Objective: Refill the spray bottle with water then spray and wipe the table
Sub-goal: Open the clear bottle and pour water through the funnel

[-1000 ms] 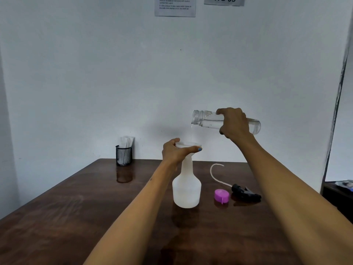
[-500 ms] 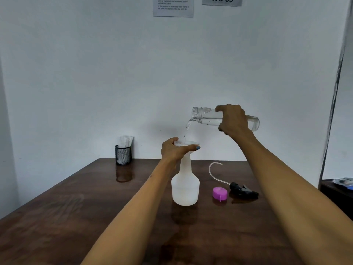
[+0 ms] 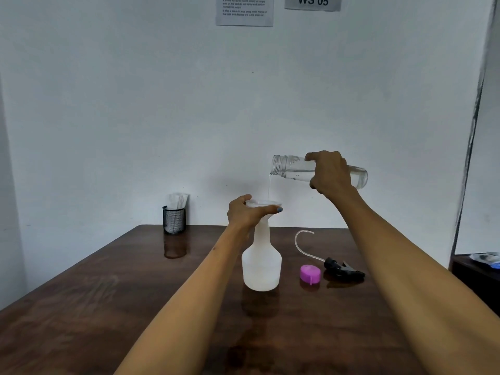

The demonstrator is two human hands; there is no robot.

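Observation:
A white translucent spray bottle (image 3: 261, 263) stands upright on the dark wooden table (image 3: 94, 307) with a white funnel (image 3: 266, 203) in its neck. My left hand (image 3: 247, 212) grips the funnel's rim. My right hand (image 3: 328, 173) holds a clear water bottle (image 3: 290, 169) tipped nearly level above the funnel, and a thin stream of water falls from its mouth into the funnel. The black spray head (image 3: 342, 269) with its curved dip tube lies on the table to the right. A purple cap (image 3: 310, 274) lies beside it.
A black mesh cup (image 3: 174, 219) holding white tissues stands at the table's far left edge by the wall. A dark side table (image 3: 476, 274) with items on it sits at the right. Paper notices hang on the wall above.
The water bottle tipped a little further and water began to stream from its mouth into the funnel. My left hand stayed on the funnel.

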